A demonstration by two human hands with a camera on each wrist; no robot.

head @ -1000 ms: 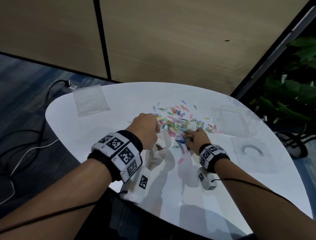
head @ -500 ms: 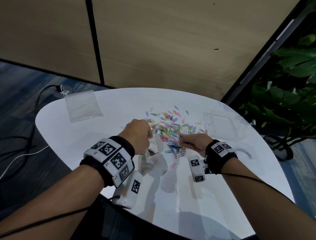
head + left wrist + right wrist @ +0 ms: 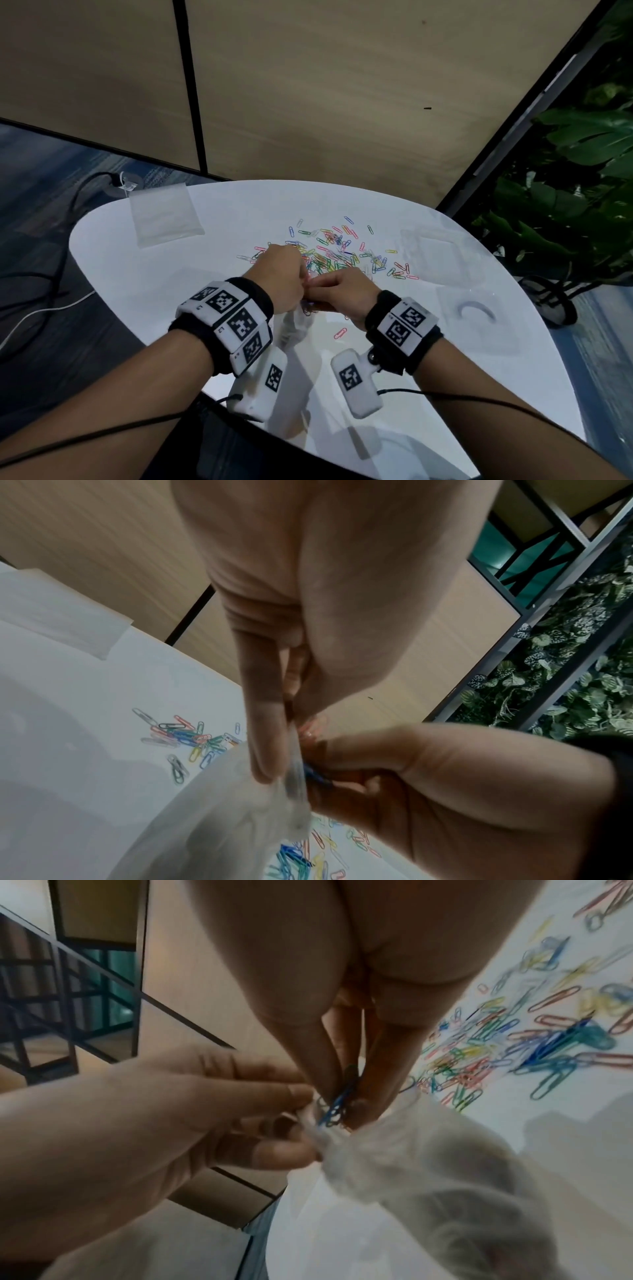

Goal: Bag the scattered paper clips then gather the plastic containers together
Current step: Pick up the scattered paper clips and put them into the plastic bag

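A heap of coloured paper clips [image 3: 335,253] lies scattered on the white table [image 3: 205,274]. My left hand [image 3: 281,277] pinches the rim of a clear plastic bag [image 3: 291,325] [image 3: 428,1172] that hangs below it. My right hand [image 3: 342,294] pinches a few blue and green clips [image 3: 337,1107] at the bag's mouth, touching the left hand. Two clear plastic containers [image 3: 438,257] [image 3: 479,315] lie flat at the table's right side. One pink clip [image 3: 339,333] lies apart near my right wrist.
A flat clear bag [image 3: 162,214] lies at the table's far left corner. A leafy plant [image 3: 565,192] stands right of the table. Cables [image 3: 41,308] run over the floor at left. A beige panel wall [image 3: 308,85] rises behind.
My right hand has left the clip heap with clips in its fingers and moved left to the bag's mouth, meeting the left hand. The left hand kept hold of the bag.
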